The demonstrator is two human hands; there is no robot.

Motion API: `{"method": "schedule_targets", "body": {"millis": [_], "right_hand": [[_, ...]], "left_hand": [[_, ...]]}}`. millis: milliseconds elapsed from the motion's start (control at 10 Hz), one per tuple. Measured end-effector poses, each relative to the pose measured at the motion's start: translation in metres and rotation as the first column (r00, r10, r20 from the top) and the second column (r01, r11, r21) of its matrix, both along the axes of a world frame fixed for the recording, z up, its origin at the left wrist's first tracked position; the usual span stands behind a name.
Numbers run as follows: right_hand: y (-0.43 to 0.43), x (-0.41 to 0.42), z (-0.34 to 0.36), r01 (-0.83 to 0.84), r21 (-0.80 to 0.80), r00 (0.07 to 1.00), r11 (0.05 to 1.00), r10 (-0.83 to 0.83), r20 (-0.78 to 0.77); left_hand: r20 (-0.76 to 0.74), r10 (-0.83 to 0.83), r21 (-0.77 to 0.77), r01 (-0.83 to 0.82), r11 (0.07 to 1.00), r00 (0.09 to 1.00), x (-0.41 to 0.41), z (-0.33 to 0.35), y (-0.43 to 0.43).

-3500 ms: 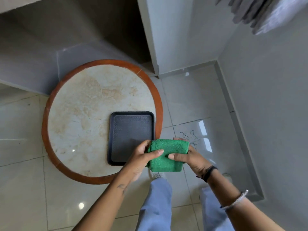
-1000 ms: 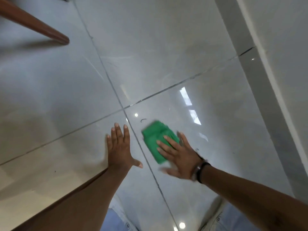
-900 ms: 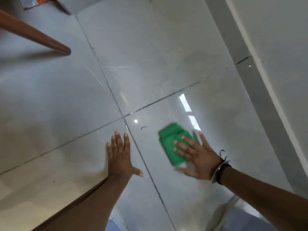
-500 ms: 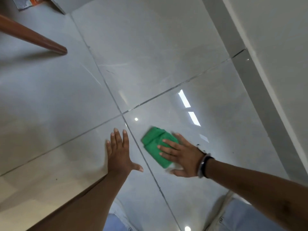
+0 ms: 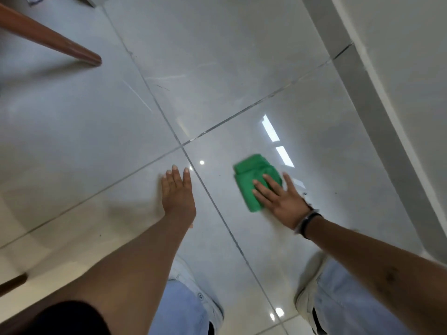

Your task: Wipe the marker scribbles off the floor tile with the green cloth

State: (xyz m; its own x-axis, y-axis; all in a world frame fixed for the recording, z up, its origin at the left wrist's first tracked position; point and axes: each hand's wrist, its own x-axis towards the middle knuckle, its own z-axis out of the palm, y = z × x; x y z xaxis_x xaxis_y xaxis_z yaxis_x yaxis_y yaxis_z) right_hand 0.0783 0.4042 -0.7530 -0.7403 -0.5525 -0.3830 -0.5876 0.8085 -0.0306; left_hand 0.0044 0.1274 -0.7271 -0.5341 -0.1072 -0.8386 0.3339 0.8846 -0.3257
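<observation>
Green cloth (image 5: 254,183) lies on the floor tile (image 5: 314,141), pressed flat under my spread right hand (image 5: 280,198). Left hand (image 5: 177,192) braces, fingers extended, empty. Wiping underway; next stroke should cover dark specks (image 5: 305,194) beside the wrist.

Both forearms are bare; no sleeves reach the wrists. The left hand (image 5: 177,193) carries no rings or bands. The right hand (image 5: 281,199) has two bands (image 5: 308,221) at the wrist: one pale, one black, side by side. A dark sleeve edge (image 5: 65,317) shows at the left upper arm. The trousers (image 5: 180,308) are light blue, with a small round button (image 5: 200,296) on the left leg.
</observation>
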Motion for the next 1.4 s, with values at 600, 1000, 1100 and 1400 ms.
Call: {"method": "schedule_targets", "body": {"millis": [600, 1000, 1100, 1400], "right_hand": [[-0.070, -0.028, 0.432, 0.858, 0.204, -0.103, -0.472, 0.231, 0.967], [-0.291, -0.051, 0.543, 0.994, -0.089, 0.108, 0.065, -0.412, 0.905], [-0.327, -0.045, 0.525, 0.948, -0.082, 0.263, 0.306, -0.614, 0.745], [-0.289, -0.052, 0.620, 0.839, -0.114, 0.517, 0.532, -0.713, 0.474]], "left_hand": [[0.856, 0.509, 0.258, -0.780, -0.570, -0.088, 0.012, 0.395, 0.026], [0.489, 0.870, 0.649, -0.641, -0.408, -0.059, 0.026, 0.519, -0.183], [0.262, 0.965, 0.636, -0.756, -0.152, 0.026, 0.036, 0.493, -0.205], [-0.315, 0.880, 0.640, -0.606, 0.473, 0.354, 0.031, 0.554, -0.192]]}}
